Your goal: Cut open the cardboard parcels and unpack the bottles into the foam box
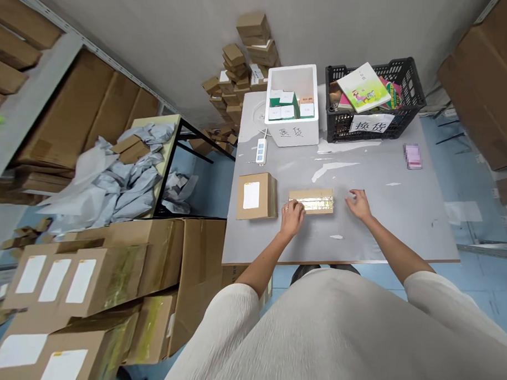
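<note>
A small cardboard box [319, 201] with shiny clear tape along its top lies on the grey table [360, 232]. At its left end rests my left hand [292, 218], its fingers bent over the box's edge. My right hand [359, 204] hovers to the right of the box, apart from it, with thumb and fingers spread and nothing between them. To the left of my left hand sits a larger cardboard box [256, 196] with a white label.
At the table's back stand a white foam box [295, 130] holding small cartons and a black crate [334, 126] with books. A power strip [261, 151] lies in front of the foam box. Labelled cartons [160, 253] are piled left of the table.
</note>
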Demonstrator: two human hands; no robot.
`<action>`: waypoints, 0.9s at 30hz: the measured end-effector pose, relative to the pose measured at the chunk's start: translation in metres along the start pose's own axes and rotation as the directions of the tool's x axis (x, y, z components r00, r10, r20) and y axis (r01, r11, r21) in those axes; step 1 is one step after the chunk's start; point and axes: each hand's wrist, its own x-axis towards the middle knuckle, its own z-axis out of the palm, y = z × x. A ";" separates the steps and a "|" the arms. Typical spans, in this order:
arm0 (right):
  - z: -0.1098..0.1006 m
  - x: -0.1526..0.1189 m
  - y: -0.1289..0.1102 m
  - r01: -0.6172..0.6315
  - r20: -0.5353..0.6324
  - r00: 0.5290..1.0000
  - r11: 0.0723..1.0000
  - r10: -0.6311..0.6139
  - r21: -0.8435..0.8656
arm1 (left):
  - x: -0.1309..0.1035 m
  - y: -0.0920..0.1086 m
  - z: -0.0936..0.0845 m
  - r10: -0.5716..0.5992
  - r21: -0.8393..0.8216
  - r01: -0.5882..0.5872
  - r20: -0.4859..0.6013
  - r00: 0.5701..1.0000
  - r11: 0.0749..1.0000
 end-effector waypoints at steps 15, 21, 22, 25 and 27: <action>-0.009 -0.001 -0.065 0.237 0.153 0.961 0.971 -0.230 -0.026 | 0.011 -0.006 0.027 -0.120 -0.275 0.104 -0.043 0.992 0.956; -0.037 -0.015 -0.051 0.232 0.202 0.956 0.969 -0.211 -0.086 | 0.007 -0.001 0.037 -0.070 -0.365 0.050 -0.043 0.997 0.930; -0.040 -0.016 -0.051 0.236 0.212 0.954 0.968 -0.214 -0.086 | 0.007 -0.002 0.038 -0.084 -0.389 0.058 -0.049 0.995 0.920; -0.043 -0.014 -0.053 0.191 0.210 0.962 0.979 -0.172 -0.075 | 0.008 -0.006 0.038 -0.111 -0.416 0.081 -0.048 0.993 0.906; -0.043 -0.008 -0.057 0.105 0.188 0.978 0.992 -0.090 -0.068 | 0.008 -0.007 0.037 -0.085 -0.388 0.065 -0.035 0.996 0.919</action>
